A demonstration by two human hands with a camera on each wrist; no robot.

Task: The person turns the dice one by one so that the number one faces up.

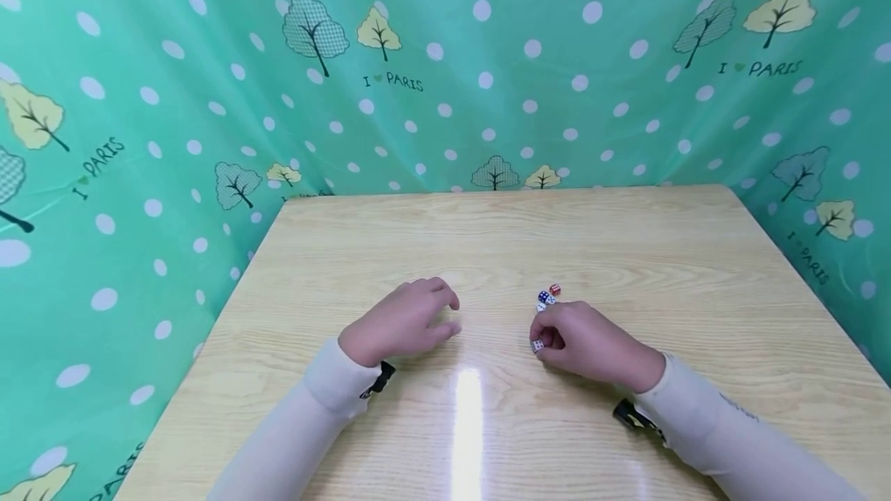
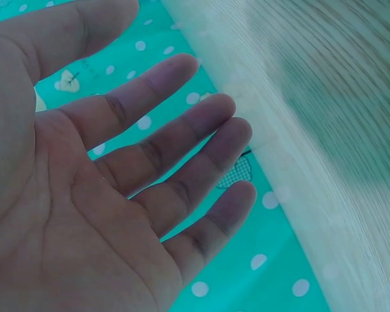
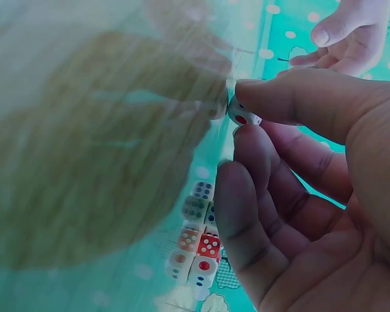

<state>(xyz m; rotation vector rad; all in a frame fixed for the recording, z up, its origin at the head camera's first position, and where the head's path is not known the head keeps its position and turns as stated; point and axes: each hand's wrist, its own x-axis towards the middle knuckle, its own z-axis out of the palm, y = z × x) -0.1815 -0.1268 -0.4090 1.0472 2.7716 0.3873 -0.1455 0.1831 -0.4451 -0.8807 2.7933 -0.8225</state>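
My right hand (image 1: 592,342) pinches a white die (image 1: 537,345) between thumb and fingertips, low at the table surface. In the right wrist view that die (image 3: 244,116) shows a red pip and sits between the thumb and a fingertip. Just beyond the right hand stands a small group of dice: a red die (image 1: 554,289), a blue die (image 1: 544,297) and white dice (image 1: 551,300). My left hand (image 1: 407,319) hovers over the table to the left, holding nothing. Its fingers (image 2: 175,133) are relaxed and slightly bent, spread apart in the left wrist view.
A light wood-grain table (image 1: 390,246) lies under both hands, its glossy top reflecting the dice and a bright strip of light. Green dotted cloth (image 1: 445,29) with printed trees hangs behind the table and at both sides.
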